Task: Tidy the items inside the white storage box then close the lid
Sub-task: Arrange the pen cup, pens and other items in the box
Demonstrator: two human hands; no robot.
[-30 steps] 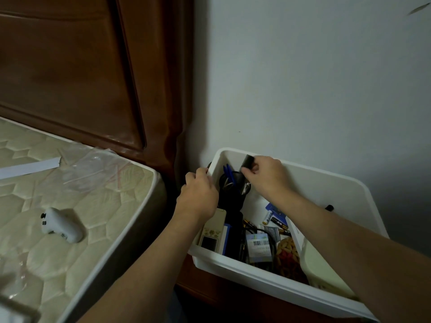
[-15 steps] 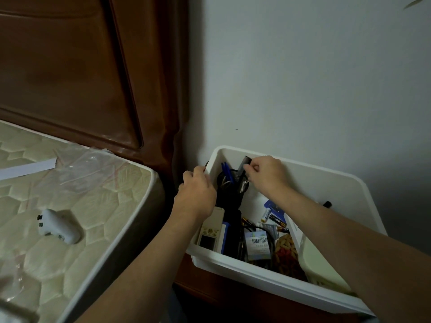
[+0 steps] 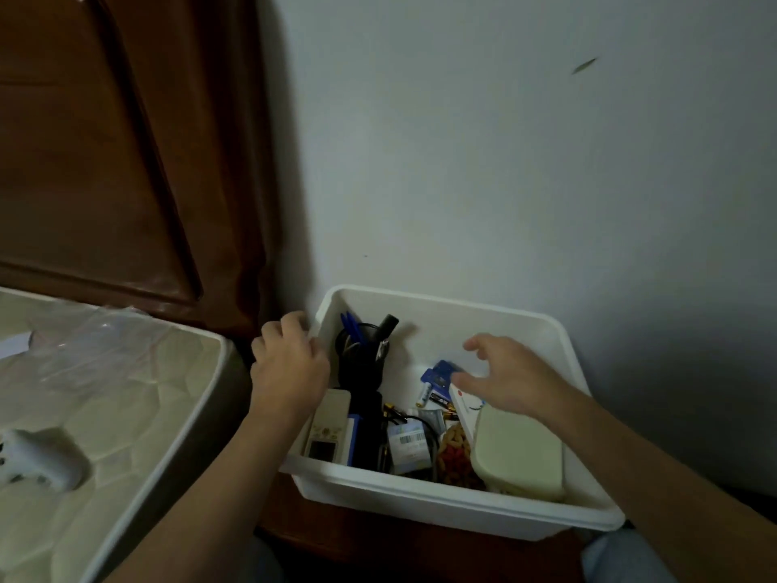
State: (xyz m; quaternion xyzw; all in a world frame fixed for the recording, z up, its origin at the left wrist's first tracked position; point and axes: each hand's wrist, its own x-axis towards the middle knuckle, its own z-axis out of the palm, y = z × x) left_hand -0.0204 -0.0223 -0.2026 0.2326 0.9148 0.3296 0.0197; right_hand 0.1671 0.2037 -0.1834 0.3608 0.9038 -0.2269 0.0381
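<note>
Against the pale wall, right of the quilted mattress (image 3: 126, 414), sits the open white plastic storage box (image 3: 454, 504). Its left rim is gripped by the left hand (image 3: 290, 368), fingers curled over the edge. Spread loosely and holding nothing, the right hand (image 3: 511, 378) hovers above the blue battery pack (image 3: 437, 374) and cream rectangular case (image 3: 519, 450). At far left inside stands a black pen cup (image 3: 361, 363).
</note>
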